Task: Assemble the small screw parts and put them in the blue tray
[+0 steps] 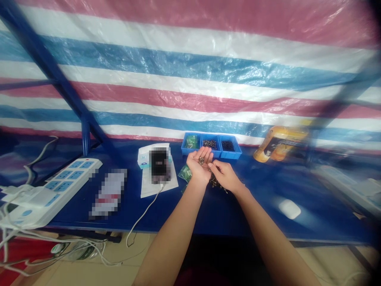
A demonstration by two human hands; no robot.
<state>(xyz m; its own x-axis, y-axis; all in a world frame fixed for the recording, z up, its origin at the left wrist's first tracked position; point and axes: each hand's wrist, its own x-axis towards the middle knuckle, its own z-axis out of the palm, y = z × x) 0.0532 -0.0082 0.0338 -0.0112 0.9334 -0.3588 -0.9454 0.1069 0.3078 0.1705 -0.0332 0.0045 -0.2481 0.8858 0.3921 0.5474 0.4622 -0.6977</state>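
My left hand (pixel 199 167) is turned palm up over the desk, its fingers stretched toward the bins. A few small screws (pixel 201 161) lie in its palm. Close beside it, my right hand (pixel 225 174) has thumb and fingers pinched together at the edge of the left palm; what they hold, if anything, is too small to make out. Partly hidden under my right hand is a loose pile of screws (pixel 214 182). Small green plastic bags (pixel 185 173) lie left of my left hand.
Behind my hands stand three joined blue bins: one with green bags (pixel 191 142), two with small screws (pixel 210 144) and dark pieces (pixel 228 145). A phone (pixel 160 165), power strip (pixel 68 180), white case (pixel 289 209) and yellow bottle (pixel 278 143) surround them on the blue desk (pixel 214 218).
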